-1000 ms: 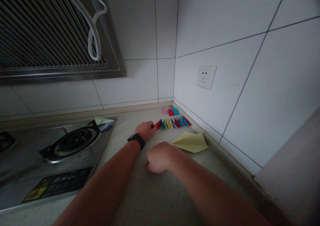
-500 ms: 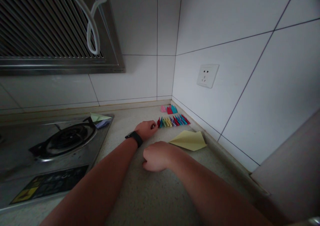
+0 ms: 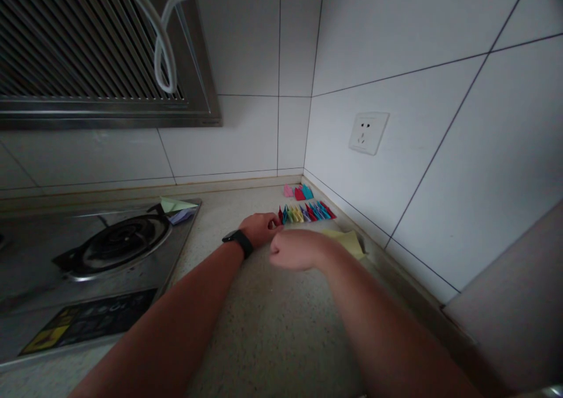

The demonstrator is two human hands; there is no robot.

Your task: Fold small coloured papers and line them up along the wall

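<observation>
A row of small folded paper pieces in red, blue, yellow, green and purple stands on the counter near the corner. At the left end of that row, my left hand, with a black watch on its wrist, has curled fingers touching or right beside the red end piece. My right hand is closed like a fist, just right of and nearer than the left one; whatever its fingers hold is hidden. Behind the right wrist lies a larger yellow folded paper, partly covered.
Behind the row, pink, red and blue folded papers stand by the wall. A gas stove fills the left, with pale green paper and purple paper on its corner. A range hood with a white cable hangs above. A socket is on the right wall.
My right hand has moved forward and right, closer to the left hand and row, and now covers more of the yellow paper. My left hand has stayed almost in place.
</observation>
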